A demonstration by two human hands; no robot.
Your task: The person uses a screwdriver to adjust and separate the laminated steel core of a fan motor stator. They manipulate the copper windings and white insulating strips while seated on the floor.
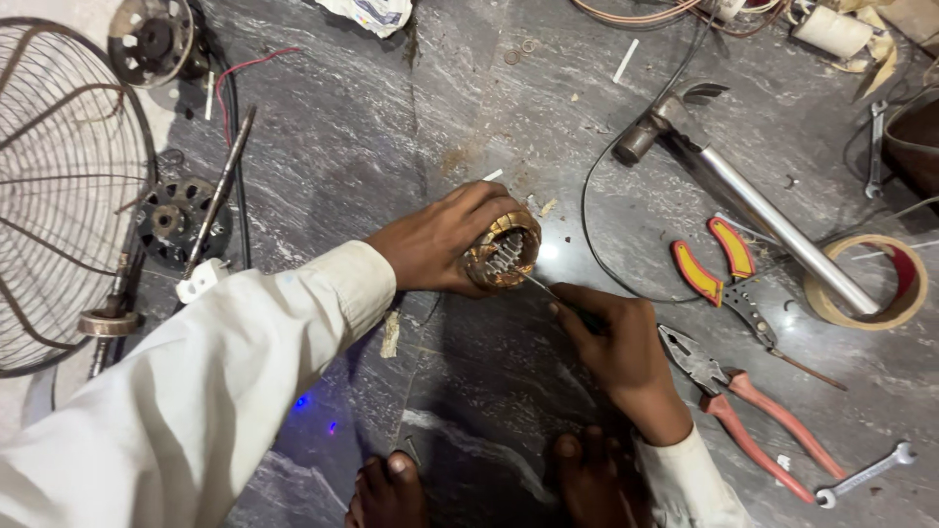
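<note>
Both hands work on one small part: the left hand (440, 244) is wrapped around a round copper-wound motor stator with a steel core (502, 251), gripping it from the side so that its open face is tilted toward the other hand and it cannot roll on the grey stone floor (391, 127), near the middle of the view. With the right hand (616, 342) the person pinches a thin metal pointed tool (536, 285) like a pen, its tip reaching the lower edge of the stator; the low grip seems to give fine control. Just beside this hand, within easy reach, lie red-handled combination pliers (748, 401), and a little further red-and-yellow-handled pliers (729, 274). Beyond them a steel claw hammer with a tube handle (743, 196) rests with its handle across a roll of brown tape (871, 284), and a small spanner (866, 476) lies lower right. To the left, well apart, are a wire fan guard (59, 186) and a dark metal motor cover (176, 220), set aside from the working spot.
</note>
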